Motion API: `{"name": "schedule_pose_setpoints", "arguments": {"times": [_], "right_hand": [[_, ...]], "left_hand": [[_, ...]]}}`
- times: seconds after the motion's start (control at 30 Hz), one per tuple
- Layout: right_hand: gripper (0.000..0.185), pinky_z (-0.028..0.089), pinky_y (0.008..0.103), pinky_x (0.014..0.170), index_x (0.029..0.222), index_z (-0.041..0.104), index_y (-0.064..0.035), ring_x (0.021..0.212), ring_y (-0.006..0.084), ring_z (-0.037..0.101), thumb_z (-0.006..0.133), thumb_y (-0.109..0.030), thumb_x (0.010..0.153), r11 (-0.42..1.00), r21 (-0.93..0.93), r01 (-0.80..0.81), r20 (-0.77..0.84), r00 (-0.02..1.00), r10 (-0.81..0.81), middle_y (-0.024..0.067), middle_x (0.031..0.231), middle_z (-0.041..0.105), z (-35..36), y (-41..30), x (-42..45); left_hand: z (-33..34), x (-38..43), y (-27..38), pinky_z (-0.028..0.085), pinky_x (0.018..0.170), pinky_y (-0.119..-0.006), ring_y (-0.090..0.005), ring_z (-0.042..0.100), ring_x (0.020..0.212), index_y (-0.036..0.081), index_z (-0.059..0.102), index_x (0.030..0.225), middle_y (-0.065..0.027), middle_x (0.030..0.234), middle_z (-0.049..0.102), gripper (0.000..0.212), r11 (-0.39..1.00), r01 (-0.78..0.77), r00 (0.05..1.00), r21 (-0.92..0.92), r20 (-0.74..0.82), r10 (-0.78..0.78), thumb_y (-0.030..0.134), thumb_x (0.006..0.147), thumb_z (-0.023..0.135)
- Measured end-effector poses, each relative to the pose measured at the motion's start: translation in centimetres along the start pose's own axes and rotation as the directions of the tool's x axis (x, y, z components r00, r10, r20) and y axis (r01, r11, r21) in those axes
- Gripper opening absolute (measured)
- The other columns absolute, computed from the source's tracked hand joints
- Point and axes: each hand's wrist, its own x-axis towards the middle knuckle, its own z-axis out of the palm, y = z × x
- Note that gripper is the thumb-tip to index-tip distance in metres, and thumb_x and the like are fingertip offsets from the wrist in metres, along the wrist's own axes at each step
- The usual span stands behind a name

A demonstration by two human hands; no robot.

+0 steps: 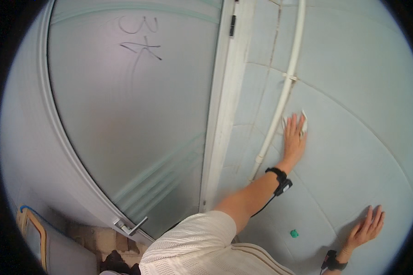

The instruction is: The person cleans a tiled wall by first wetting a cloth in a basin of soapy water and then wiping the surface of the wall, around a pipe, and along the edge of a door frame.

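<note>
My left hand [294, 137] presses a thin white cloth or tissue [305, 118] against the pale blue wall tiles [344, 144], its fingers pointing up. The edges of the cloth stick out around the fingertips, and most of it is hidden under the palm. Just left of that hand, a white plastic pipe [278, 111] runs down the wall. Lower and to the right, my right hand [366, 227] rests flat on the tiles with nothing in it, fingers slightly apart. Each wrist wears a black strap with a small device.
A frosted glass door [134, 103] with marker strokes stands on the left, its lever handle [132, 227] low down. A pipe clip [289, 77] juts from the wall. One small green object [294, 233] is fixed to the tiles between my arms. A wood-framed item [34, 233] stands lower left.
</note>
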Motion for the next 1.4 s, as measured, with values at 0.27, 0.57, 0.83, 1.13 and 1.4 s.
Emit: {"name": "schedule_pose_setpoints", "arguments": {"times": [0.27, 0.57, 0.83, 1.13, 1.4], "right_hand": [[0.044, 0.028, 0.0452, 0.107, 0.124, 0.056, -0.0101, 0.130, 0.0276, 0.038, 0.041, -0.005, 0.083, 1.000, -0.014, 0.001, -0.008, 1.000, -0.001, 0.0084, 0.134, 0.049, 0.6, -0.3, -0.5], [0.046, 0.027, 0.0447, 0.107, 0.125, 0.056, -0.0100, 0.129, 0.0285, 0.039, 0.040, -0.002, 0.082, 0.995, -0.103, 0.015, 0.014, 1.000, -0.014, 0.0089, 0.135, 0.048, -0.1, 0.6, -0.6], [0.043, 0.029, 0.0440, 0.106, 0.124, 0.056, -0.0094, 0.128, 0.0290, 0.039, 0.042, 0.001, 0.084, 0.997, -0.071, -0.010, -0.050, 0.999, 0.007, 0.0106, 0.135, 0.048, 0.3, -1.5, 0.2], [0.039, 0.027, 0.0420, 0.107, 0.126, 0.055, -0.0099, 0.130, 0.0286, 0.036, 0.040, -0.008, 0.090, 0.990, -0.140, -0.036, -0.017, 0.999, 0.034, 0.0099, 0.136, 0.046, 0.4, -1.7, -0.5], [0.039, 0.026, 0.0430, 0.107, 0.127, 0.053, -0.0076, 0.130, 0.0302, 0.035, 0.036, -0.010, 0.092, 0.984, -0.173, -0.044, -0.013, 0.999, 0.042, 0.0113, 0.137, 0.044, 0.7, -1.8, -0.7]], "left_hand": [[-9.6, -1.8, -2.2, 0.043, 0.089, -0.030, -0.0176, 0.054, 0.102, 0.000, 0.048, 0.125, -0.0099, 0.113, 0.057, 0.044, 0.357, 0.527, 0.642, -0.772, 0.086, -0.762, 0.034, 0.098, 0.040], [-11.5, 17.4, -0.6, 0.041, 0.086, -0.032, -0.0168, 0.052, 0.094, -0.004, 0.045, 0.128, -0.0086, 0.104, 0.058, 0.053, 0.907, -0.076, 0.992, -0.414, -0.122, 0.027, 0.039, 0.097, 0.039], [-7.8, 18.7, -2.0, 0.043, 0.079, -0.031, -0.0163, 0.053, 0.088, 0.001, 0.055, 0.118, -0.0072, 0.099, 0.059, 0.049, 0.758, 0.271, 0.958, -0.593, 0.245, -0.151, 0.043, 0.094, 0.044], [-10.1, 26.2, -4.0, 0.043, 0.079, -0.039, -0.0287, 0.054, 0.082, -0.007, 0.058, 0.100, -0.0145, 0.088, 0.056, 0.035, 0.891, -0.127, 0.831, -0.436, -0.537, -0.145, 0.026, 0.091, 0.051], [-7.6, 32.3, -4.1, 0.040, 0.094, -0.039, -0.0331, 0.050, 0.110, 0.005, 0.062, 0.112, -0.0187, 0.118, 0.055, 0.031, 0.787, -0.613, 0.776, 0.063, -0.136, 0.615, 0.008, 0.083, 0.052]]}}
